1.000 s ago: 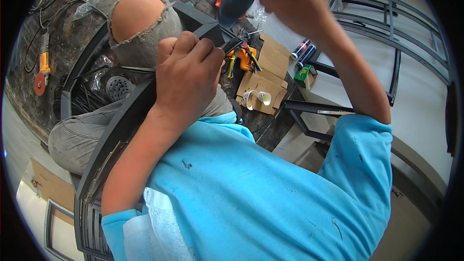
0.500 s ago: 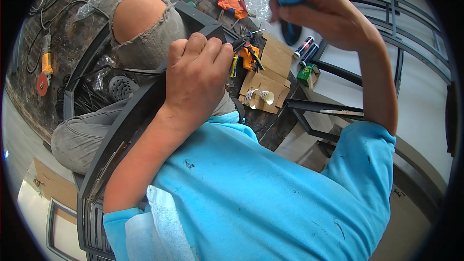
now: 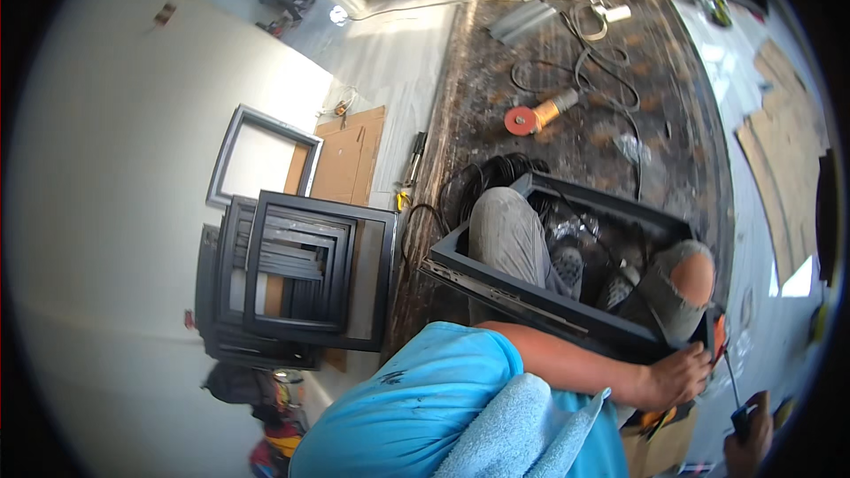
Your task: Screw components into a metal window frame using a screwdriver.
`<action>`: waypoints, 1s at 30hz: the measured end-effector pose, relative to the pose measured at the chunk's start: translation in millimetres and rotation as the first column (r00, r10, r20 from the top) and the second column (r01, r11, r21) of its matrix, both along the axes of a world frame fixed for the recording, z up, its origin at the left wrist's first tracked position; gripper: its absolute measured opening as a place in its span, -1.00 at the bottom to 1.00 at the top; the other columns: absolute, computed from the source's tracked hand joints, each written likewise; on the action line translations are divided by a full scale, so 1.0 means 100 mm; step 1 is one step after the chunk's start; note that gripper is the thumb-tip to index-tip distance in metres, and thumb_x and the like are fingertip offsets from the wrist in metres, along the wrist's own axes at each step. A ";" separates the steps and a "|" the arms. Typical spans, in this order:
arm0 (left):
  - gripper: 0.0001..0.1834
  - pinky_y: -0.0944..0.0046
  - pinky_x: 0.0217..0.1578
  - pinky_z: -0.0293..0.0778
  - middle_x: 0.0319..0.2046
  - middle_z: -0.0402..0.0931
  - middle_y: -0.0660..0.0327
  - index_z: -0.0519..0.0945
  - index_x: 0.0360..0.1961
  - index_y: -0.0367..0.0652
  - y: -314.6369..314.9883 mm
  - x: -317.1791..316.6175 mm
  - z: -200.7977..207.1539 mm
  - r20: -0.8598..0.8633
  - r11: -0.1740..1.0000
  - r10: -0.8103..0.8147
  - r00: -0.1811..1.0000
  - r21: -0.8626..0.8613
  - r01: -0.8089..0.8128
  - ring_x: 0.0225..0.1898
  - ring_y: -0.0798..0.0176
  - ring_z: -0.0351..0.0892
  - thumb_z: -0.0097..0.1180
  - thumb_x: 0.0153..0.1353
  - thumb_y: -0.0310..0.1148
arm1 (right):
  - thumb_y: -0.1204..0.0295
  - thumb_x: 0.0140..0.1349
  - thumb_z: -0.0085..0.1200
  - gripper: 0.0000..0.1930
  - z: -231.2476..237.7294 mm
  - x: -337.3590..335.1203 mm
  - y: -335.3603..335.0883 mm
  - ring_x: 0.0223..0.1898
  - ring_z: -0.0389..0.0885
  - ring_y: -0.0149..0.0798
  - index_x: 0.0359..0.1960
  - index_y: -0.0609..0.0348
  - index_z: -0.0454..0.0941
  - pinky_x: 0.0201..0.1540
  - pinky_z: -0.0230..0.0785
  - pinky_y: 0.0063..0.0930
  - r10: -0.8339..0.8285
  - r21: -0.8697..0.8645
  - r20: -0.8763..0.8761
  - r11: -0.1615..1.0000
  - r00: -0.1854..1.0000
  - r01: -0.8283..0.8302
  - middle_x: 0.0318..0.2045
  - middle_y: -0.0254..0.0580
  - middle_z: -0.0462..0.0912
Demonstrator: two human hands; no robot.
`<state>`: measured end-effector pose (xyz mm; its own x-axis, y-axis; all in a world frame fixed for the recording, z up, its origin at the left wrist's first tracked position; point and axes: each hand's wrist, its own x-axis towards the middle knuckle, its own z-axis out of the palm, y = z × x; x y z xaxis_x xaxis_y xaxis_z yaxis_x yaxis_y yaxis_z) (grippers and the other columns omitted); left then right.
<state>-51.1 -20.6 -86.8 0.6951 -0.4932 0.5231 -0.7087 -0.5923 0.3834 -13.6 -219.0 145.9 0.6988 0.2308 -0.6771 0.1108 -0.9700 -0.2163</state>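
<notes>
Left fingers (image 3: 696,365) were curled at the frame (image 3: 542,298), their hold hidden. Beside them, right fingers (image 3: 759,408) gripped a screwdriver (image 3: 740,419). The frame looked joined; what remained was unclear.

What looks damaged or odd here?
The grey denim trouser leg at right looks torn: frayed open around the bare knee. The bright-blue fabric shirt looks stained: dark smudges mark its left side.
</notes>
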 end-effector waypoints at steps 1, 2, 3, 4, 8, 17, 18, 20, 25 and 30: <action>-0.79 -0.05 0.09 0.28 -0.32 0.54 0.15 0.65 -0.46 -0.14 -0.01 0.01 -0.05 0.036 1.000 0.027 0.999 -0.003 -0.027 -0.06 0.05 0.45 0.11 0.05 -0.24 | 0.56 0.25 0.11 -0.58 -0.05 -0.02 -0.03 -0.48 0.44 -0.20 0.16 0.18 0.43 -0.32 0.36 -0.24 0.039 0.137 0.051 0.990 0.998 -0.046 -0.44 -0.15 0.50; -0.79 -0.04 0.09 0.27 -0.33 0.54 0.15 0.65 -0.44 -0.15 0.05 0.04 0.04 0.027 0.999 0.013 1.000 0.033 -0.013 -0.06 0.06 0.45 0.11 0.07 -0.24 | 0.56 0.24 0.11 -0.59 0.05 0.03 0.04 -0.49 0.43 -0.21 0.15 0.18 0.45 -0.33 0.35 -0.23 0.060 0.273 0.095 0.958 0.994 -0.084 -0.46 -0.17 0.48; -0.78 -0.02 0.08 0.27 -0.33 0.54 0.16 0.65 -0.43 -0.16 0.11 0.08 0.11 0.013 0.998 -0.011 1.000 0.066 0.010 -0.07 0.07 0.45 0.10 0.09 -0.24 | 0.56 0.24 0.11 -0.59 0.18 0.07 0.10 -0.49 0.43 -0.21 0.15 0.18 0.45 -0.33 0.35 -0.23 0.060 0.272 0.120 0.958 0.991 -0.091 -0.46 -0.17 0.48; -0.78 -0.02 0.08 0.27 -0.33 0.54 0.16 0.65 -0.43 -0.16 0.16 0.07 0.13 0.016 0.998 0.009 1.000 0.065 -0.010 -0.07 0.07 0.45 0.10 0.09 -0.24 | 0.56 0.23 0.12 -0.56 0.28 0.07 0.23 -0.48 0.44 -0.22 0.18 0.16 0.46 -0.31 0.35 -0.22 0.063 0.233 0.110 0.969 0.992 -0.087 -0.44 -0.16 0.50; -0.82 0.03 0.01 0.32 -0.39 0.53 0.16 0.61 -0.51 -0.11 0.26 0.04 0.23 -0.022 1.000 0.003 1.000 0.013 -0.003 -0.13 0.11 0.50 0.10 0.07 -0.26 | 0.58 0.18 0.14 -0.29 0.50 -0.01 0.21 -0.42 0.44 -0.17 0.42 0.02 0.30 -0.19 0.36 -0.15 0.101 0.047 0.064 0.993 0.993 -0.104 -0.35 -0.13 0.52; -0.89 0.01 -0.15 0.28 -0.40 0.55 0.19 0.68 -0.35 -0.07 0.61 0.19 0.55 -0.207 0.998 -0.054 0.977 -0.041 0.047 -0.23 0.10 0.55 0.31 0.09 -0.34 | 0.58 -0.01 0.22 -0.55 0.44 -0.08 0.14 -0.22 0.73 -0.01 0.01 0.18 0.66 -0.14 0.52 -0.18 0.124 0.142 0.284 0.975 0.951 -0.169 -0.19 0.01 0.74; -0.86 0.02 -0.13 0.26 -0.38 0.56 0.24 0.69 -0.30 -0.05 0.59 0.20 0.57 -0.230 0.999 -0.032 0.973 0.000 0.033 -0.21 0.11 0.54 0.34 0.09 -0.34 | 0.56 0.01 0.22 -0.60 0.41 -0.08 0.08 -0.28 0.74 -0.04 -0.03 0.20 0.68 -0.21 0.53 -0.19 0.118 0.175 0.271 0.970 0.955 -0.169 -0.23 0.00 0.75; -0.81 0.07 -0.10 0.26 -0.35 0.56 0.31 0.73 -0.23 -0.03 0.49 0.19 0.63 -0.215 0.998 -0.062 0.975 -0.011 0.061 -0.19 0.16 0.53 0.37 0.08 -0.35 | 0.60 -0.02 0.22 -0.57 0.47 -0.18 -0.01 -0.34 0.75 -0.04 -0.01 0.23 0.67 -0.27 0.56 -0.22 0.121 0.134 0.279 0.977 0.953 -0.164 -0.26 0.02 0.75; -0.81 0.11 -0.07 0.24 -0.36 0.55 0.34 0.73 -0.21 -0.04 0.45 0.15 0.69 -0.202 0.997 -0.079 0.976 -0.012 0.078 -0.20 0.19 0.51 0.37 0.12 -0.34 | 0.64 0.07 0.17 -0.60 0.40 -0.25 -0.04 -0.39 0.77 -0.10 0.01 0.30 0.67 -0.34 0.61 -0.26 0.181 0.168 0.369 0.952 0.912 -0.257 -0.28 0.04 0.77; -0.79 0.12 -0.07 0.24 -0.36 0.55 0.34 0.73 -0.19 -0.06 0.48 0.14 0.69 -0.213 0.997 -0.081 0.974 -0.020 0.079 -0.20 0.20 0.51 0.37 0.12 -0.35 | 0.64 0.10 0.15 -0.63 0.39 -0.20 -0.06 -0.37 0.79 -0.10 0.00 0.33 0.68 -0.33 0.62 -0.29 0.154 0.163 0.282 0.965 0.947 -0.205 -0.24 0.09 0.78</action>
